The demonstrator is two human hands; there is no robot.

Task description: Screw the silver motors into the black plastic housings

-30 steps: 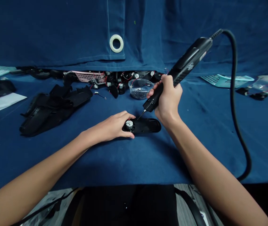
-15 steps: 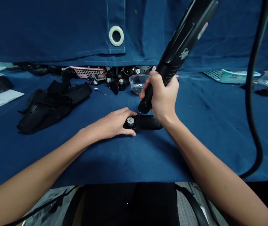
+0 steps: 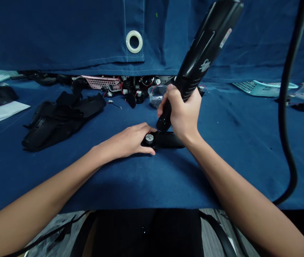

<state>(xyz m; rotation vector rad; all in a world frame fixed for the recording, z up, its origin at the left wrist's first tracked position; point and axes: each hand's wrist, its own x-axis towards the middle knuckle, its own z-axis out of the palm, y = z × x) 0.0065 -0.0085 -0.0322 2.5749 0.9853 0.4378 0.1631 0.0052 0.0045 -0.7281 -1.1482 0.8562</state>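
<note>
On the blue cloth lies a long black plastic part (image 3: pixel 168 140) with a round silver-and-black piece (image 3: pixel 149 139) at its left end. My left hand (image 3: pixel 134 141) grips that end, thumb on the near side and fingers on the far side. My right hand (image 3: pixel 185 114) is wrapped round a black power screwdriver (image 3: pixel 198 64), tilted with its top to the upper right. The tool's lower end is just above the far edge of the black part, close to my left fingertips; the contact at its tip is too small to make out.
Beyond the hands stand a clear cup of small dark pieces (image 3: pixel 155 101), a pink basket (image 3: pixel 103 82) and wired parts. Black pieces (image 3: pixel 63 119) lie left, a teal basket (image 3: pixel 266 89) back right. A thick black cable (image 3: pixel 285 117) hangs at right.
The screwdriver's upper end has tilted slightly to the left and down, and my right hand has shifted a little left. My left hand keeps its grip on the black part.
</note>
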